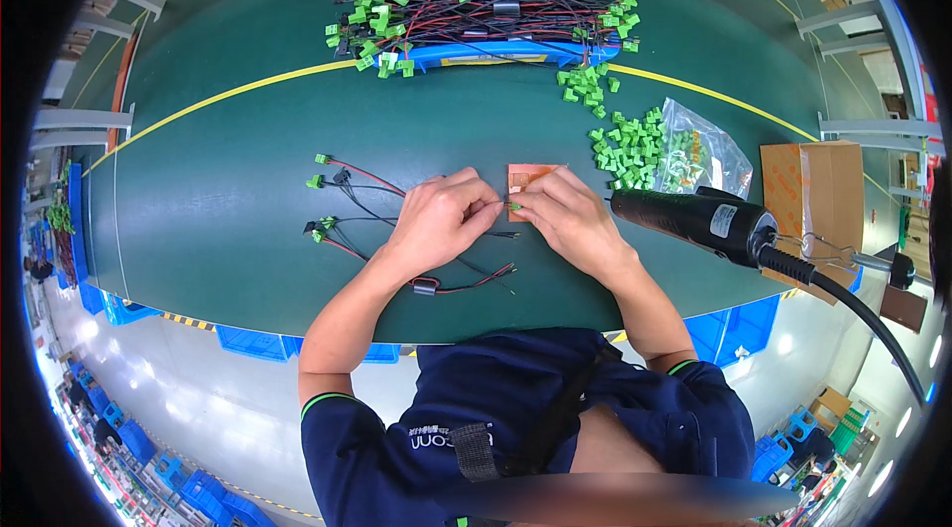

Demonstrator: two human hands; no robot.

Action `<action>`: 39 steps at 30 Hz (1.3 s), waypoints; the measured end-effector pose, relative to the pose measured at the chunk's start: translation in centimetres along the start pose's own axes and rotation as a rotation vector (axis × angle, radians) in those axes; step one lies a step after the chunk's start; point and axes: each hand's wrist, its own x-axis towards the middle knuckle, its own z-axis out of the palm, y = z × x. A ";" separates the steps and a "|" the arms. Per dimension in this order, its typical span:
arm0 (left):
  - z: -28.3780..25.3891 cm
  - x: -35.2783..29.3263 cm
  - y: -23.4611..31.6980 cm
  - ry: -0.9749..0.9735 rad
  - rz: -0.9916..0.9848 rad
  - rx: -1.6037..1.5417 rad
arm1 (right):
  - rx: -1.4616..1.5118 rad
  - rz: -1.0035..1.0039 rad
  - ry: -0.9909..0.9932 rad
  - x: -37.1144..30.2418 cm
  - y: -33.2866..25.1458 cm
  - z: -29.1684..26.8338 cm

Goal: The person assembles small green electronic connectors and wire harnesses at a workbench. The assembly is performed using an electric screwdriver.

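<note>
My left hand [446, 215] is closed in a pinch over the table's near middle, on the wire end of a red and black cable [369, 176] that runs out to its left. Facing it, my right hand [570, 220] pinches a small green terminal block [514, 206], and the two sets of fingertips almost meet. Just beyond them lies a small orange-brown board [526, 173], partly hidden by my right fingers. Closer to me, a second cable [424, 285] with a dark cylinder on it rests under my left wrist, its bare ends pointing right.
A blue tray [426, 57] heaped with cables stands at the far side. Loose green terminal blocks [630, 148] lie right of my hands, beside a clear plastic bag [704, 145] and a cardboard box [828, 190]. A black electric screwdriver [694, 220] with a cord hangs at right.
</note>
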 end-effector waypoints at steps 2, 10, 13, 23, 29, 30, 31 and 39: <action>0.0 0.1 -0.3 -0.001 0.091 0.104 | -0.020 0.004 0.005 -0.3 -0.1 0.4; 0.1 0.5 -1.0 -0.037 0.107 0.188 | -0.133 -0.160 0.155 -1.9 -3.5 -0.9; 0.0 0.7 -0.7 -0.046 0.115 0.178 | -0.299 -0.382 0.583 -5.6 -2.6 -4.5; 0.0 0.7 -1.1 -0.042 0.116 0.163 | 0.813 -0.018 0.595 1.9 -3.1 -3.1; 0.4 0.6 -1.5 0.028 0.176 0.149 | 1.028 -0.088 0.560 3.3 -3.8 -0.9; 0.4 0.6 -1.5 0.029 0.171 0.144 | 1.028 -0.084 0.555 3.5 -3.9 -0.6; 0.4 0.6 -1.5 0.038 0.180 0.141 | 1.034 -0.073 0.559 3.6 -3.8 -0.3; 0.4 0.7 -1.6 0.062 0.198 0.145 | 1.056 -0.011 0.543 3.7 -3.9 0.3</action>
